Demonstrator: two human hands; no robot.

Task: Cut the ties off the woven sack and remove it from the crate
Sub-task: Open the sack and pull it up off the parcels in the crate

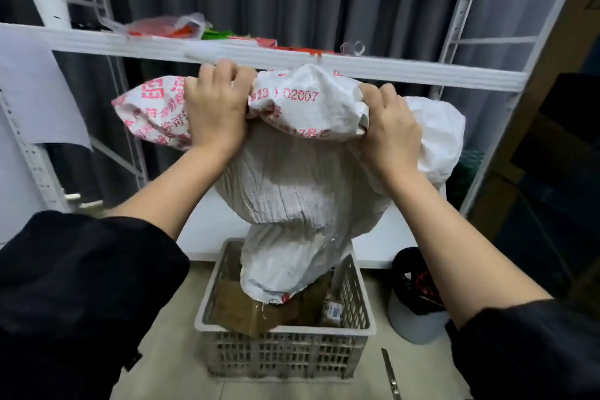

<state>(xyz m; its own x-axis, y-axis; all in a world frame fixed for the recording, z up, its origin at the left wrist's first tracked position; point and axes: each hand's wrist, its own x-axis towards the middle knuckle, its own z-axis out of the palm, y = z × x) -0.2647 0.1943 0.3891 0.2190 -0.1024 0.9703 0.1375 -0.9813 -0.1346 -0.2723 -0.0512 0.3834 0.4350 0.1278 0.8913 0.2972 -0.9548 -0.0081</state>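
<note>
Here, sack: a white woven sack with red print is held up in both hands, its lower end hanging into the crate.
Left hand: the left hand is fisted on the sack's bunched top, fingers curled tight over the printed fabric.
Right hand: the right hand is clamped on the sack's other top fold, fingers wrapped into the cloth.
Between the fingers: a hump of sack fabric bearing red numerals.
Above the fingers: a white shelf rail, just behind the knuckles.
Below the fingers: a grey lattice crate on the floor, with brown cardboard boxes inside under the sack's end.
Floor right of crate: a slim blade-like tool; its kind is unclear.
Sleeves: 2 black sleeves, pushed up the forearms.
</note>
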